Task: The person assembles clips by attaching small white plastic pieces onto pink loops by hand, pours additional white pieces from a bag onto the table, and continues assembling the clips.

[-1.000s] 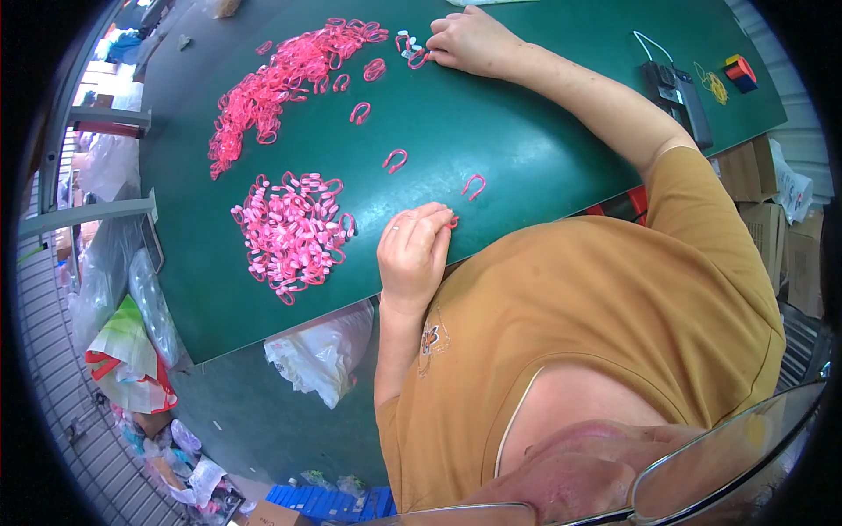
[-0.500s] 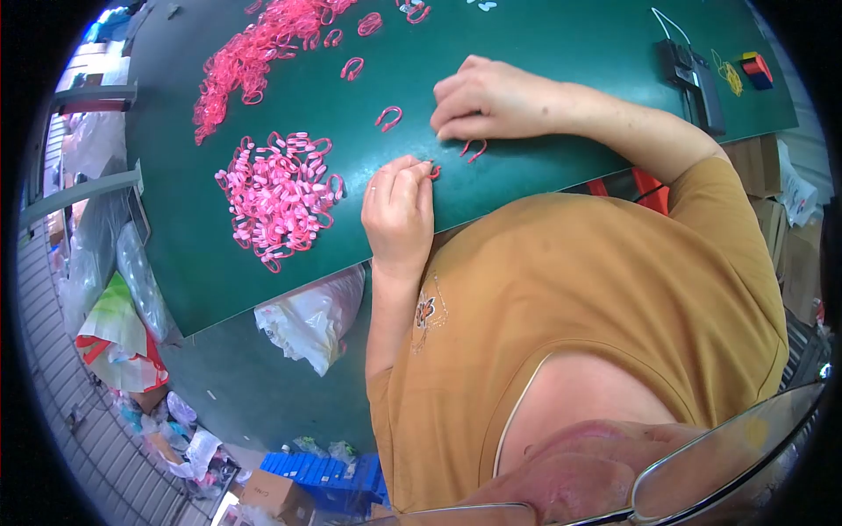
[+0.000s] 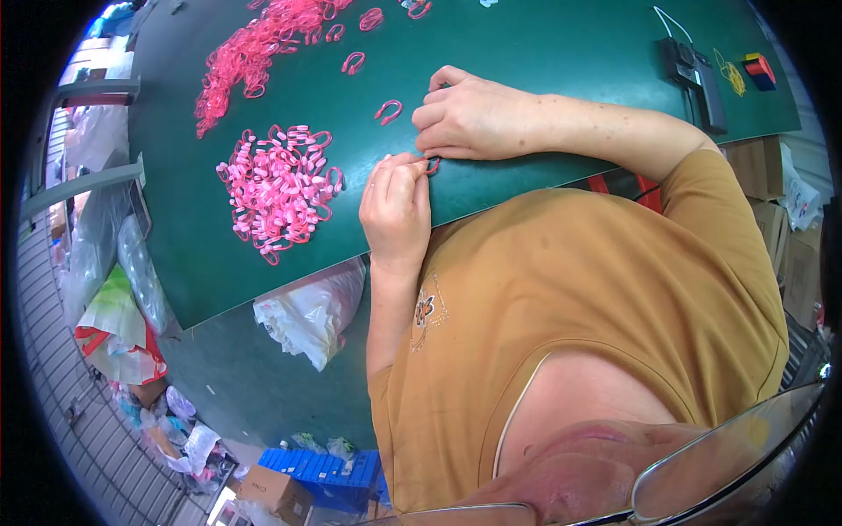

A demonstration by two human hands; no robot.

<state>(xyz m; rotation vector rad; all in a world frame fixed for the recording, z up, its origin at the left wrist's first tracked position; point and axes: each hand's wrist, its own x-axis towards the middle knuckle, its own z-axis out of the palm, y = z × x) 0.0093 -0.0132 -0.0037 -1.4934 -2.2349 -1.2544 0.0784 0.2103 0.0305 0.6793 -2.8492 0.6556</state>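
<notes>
Glossy green tabletop [image 3: 553, 53] fills the upper view. Left hand [image 3: 396, 209]: fingertips clamped on a pink loop [image 3: 433, 167]. Right hand [image 3: 478, 116]: fingertips together beside it; their grip cannot be told. Just beyond, a single loop [image 3: 398, 115]; leftward, piled pale-tipped loops [image 3: 276, 193]; farther off, heaped plain loops [image 3: 276, 39].

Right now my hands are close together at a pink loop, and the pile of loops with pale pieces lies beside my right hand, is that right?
Not quite: in the head view, the pile of loops with pale pieces lies to the side of your left hand, not beside your right hand. The rest stands: your hands are close together at a pink loop.
</notes>
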